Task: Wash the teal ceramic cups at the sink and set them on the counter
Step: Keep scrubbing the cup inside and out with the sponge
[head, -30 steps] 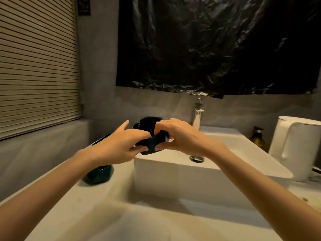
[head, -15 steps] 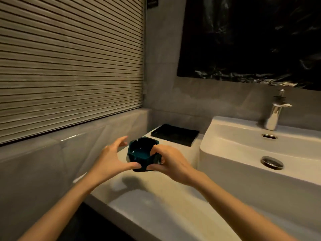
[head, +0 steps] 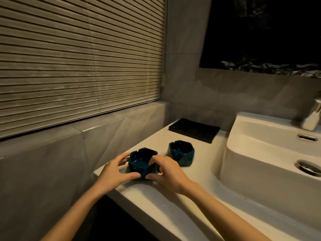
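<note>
A faceted teal ceramic cup [head: 141, 162] rests on the white counter [head: 166, 202] near its left edge. My left hand [head: 114, 173] grips its left side and my right hand [head: 166, 171] grips its right side, fingers curled over the rim. A second teal cup [head: 181, 152] stands upright just behind and to the right, untouched. The white basin sink [head: 264, 153] sits on the counter to the right, with its drain [head: 308, 166] visible.
A black tray [head: 194, 130] lies flat at the back of the counter by the wall. A chrome tap [head: 312, 117] stands at the sink's rear right. Closed blinds [head: 78, 58] and a tiled ledge border the counter's left side.
Both hands carried the cup from over the sink leftward and lowered it onto the counter beside the other cup. The camera turned left, away from the kettle.
</note>
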`<state>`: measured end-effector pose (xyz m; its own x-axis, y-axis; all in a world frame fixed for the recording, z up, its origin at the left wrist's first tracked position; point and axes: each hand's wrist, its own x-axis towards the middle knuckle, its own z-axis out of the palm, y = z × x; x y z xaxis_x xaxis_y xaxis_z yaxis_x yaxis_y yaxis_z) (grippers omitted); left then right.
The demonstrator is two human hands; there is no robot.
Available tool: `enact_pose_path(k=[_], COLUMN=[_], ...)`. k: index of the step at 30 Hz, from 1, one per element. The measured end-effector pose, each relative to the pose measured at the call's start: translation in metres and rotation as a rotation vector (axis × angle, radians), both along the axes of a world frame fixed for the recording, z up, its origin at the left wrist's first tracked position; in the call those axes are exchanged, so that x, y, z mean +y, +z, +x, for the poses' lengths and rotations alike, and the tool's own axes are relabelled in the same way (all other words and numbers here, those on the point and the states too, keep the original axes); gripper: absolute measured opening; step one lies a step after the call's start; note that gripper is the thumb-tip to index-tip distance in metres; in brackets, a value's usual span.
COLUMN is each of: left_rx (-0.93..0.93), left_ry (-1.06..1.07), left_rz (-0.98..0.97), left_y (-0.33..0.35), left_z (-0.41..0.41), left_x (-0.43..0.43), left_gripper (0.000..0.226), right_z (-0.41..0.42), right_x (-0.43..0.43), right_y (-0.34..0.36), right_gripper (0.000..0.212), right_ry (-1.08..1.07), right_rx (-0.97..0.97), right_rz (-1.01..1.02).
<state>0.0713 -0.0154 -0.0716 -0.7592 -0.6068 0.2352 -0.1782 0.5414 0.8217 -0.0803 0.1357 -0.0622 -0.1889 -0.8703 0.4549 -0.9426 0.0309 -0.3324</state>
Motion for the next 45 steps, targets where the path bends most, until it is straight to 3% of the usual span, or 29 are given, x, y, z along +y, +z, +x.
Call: enact_pose_path(k=[2, 15, 19, 22, 25, 30, 39, 45], left_rx=[0.011, -0.052, -0.073, 0.037, 0.078, -0.007, -0.255, -0.296], left_ry=[-0.003, -0.016, -0.002, 0.02, -0.031, -0.165, -0.062, -0.035], left_rz=[0.021, 0.025, -0.003, -0.034, -0.047, 0.17, 0.596, 0.678], left_y=[-0.003, -0.006, 0.009, 0.032, 0.053, 0.068, 0.039, 0.04], left_z=[0.001, -0.001, -0.002, -0.017, -0.05, -0.121, -0.198, -0.202], left_x=[-0.001, -0.007, -0.011, -0.012, -0.001, 0.018, -0.001, 0.0], left_gripper=[0.086, 0.093, 0.098, 0.072, 0.05, 0.04, 0.029, 0.023], right_z=[0.0, -0.005, -0.014, -0.039, -0.069, -0.092, -0.1, -0.099], right_x=[-0.002, -0.01, 0.001, 0.016, 0.032, 0.04, 0.028, 0.034], right_y=[-0.003, -0.009, 0.006, 0.022, 0.025, 0.011, 0.01, 0.014], right_gripper=[0.031, 0.032, 0.041, 0.036, 0.038, 0.045, 0.027, 0.02], right_ry=[-0.002, -0.006, -0.026, -0.172, -0.342, -0.396, -0.335, -0.289], right_rx=[-0.003, -0.027, -0.046, -0.094, -0.073, 0.02, 0.148, 0.114], right_rz=[0.008, 0.067, 0.099, -0.02, 0.065, 0.261, 0.313, 0.253])
